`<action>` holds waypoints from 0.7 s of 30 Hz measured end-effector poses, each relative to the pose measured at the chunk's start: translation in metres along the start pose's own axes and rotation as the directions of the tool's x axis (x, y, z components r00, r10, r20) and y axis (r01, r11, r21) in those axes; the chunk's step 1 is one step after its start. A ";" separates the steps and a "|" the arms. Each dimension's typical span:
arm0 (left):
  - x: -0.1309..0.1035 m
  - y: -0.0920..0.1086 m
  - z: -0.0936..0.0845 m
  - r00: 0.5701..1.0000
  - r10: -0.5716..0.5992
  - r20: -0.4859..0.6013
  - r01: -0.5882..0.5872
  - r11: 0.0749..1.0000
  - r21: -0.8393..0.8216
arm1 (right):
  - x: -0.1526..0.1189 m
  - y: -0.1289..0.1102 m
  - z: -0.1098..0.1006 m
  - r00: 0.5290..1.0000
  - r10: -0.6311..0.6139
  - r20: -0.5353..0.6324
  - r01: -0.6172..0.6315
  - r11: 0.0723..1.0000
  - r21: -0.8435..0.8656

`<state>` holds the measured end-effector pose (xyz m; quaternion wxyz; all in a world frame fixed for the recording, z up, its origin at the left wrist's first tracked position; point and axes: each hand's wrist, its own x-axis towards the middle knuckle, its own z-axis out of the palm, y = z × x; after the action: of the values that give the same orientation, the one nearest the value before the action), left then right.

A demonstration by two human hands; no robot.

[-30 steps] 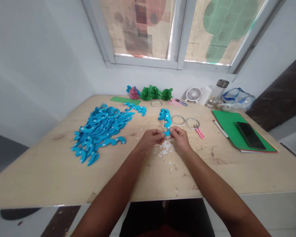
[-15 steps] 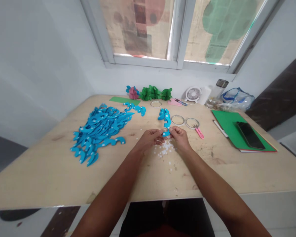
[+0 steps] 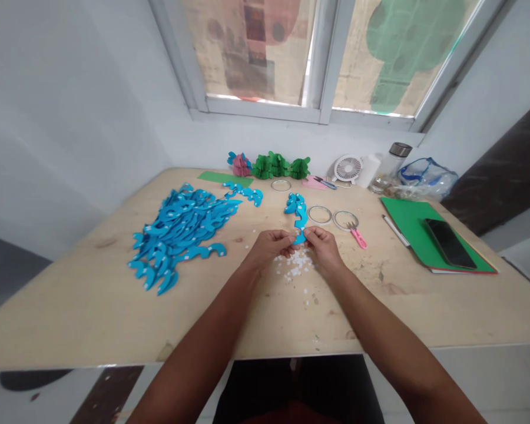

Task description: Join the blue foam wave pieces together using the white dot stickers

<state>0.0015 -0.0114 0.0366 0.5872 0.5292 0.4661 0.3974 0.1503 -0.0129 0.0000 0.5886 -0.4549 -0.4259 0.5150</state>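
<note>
A strip of curved blue paper pieces (image 3: 300, 219), joined end to end, runs from my hands away toward the back of the table. My left hand (image 3: 271, 244) pinches the near piece at its left side. On the other side my right hand (image 3: 323, 246) grips the same strip between thumb and forefinger. Small white paper bits (image 3: 297, 270) lie scattered on the table just below my fingers. To the left spreads a large heap of blue curved paper pieces (image 3: 185, 221), many with small white squares on them.
Rolls of tape (image 3: 320, 215) and pink-handled snips (image 3: 357, 235) sit right of the strip. Further right, a phone (image 3: 449, 243) rests on a green folder (image 3: 401, 218). Green paper figures (image 3: 274, 166), a small fan (image 3: 348, 169) and a glass bottle (image 3: 391, 168) stand along the wall.
The view has shifted slightly. Both hands stay on the near piece of the blue paper strip, with the left fingers now covering a little more of it.
</note>
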 end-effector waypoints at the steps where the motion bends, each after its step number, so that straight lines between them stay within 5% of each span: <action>1: 0.000 -0.001 0.000 1.000 0.005 -0.010 -0.005 1.000 0.004 | 0.000 0.000 0.000 1.000 0.004 -0.002 -0.004 1.000 0.001; 21: 0.003 -0.007 0.004 0.996 0.056 -0.076 -0.056 0.998 0.001 | 0.002 0.001 0.000 1.000 -0.003 -0.009 0.003 1.000 0.029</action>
<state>0.0062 -0.0104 0.0292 0.5579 0.5262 0.4729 0.4339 0.1505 -0.0108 -0.0005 0.5978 -0.4481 -0.4165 0.5181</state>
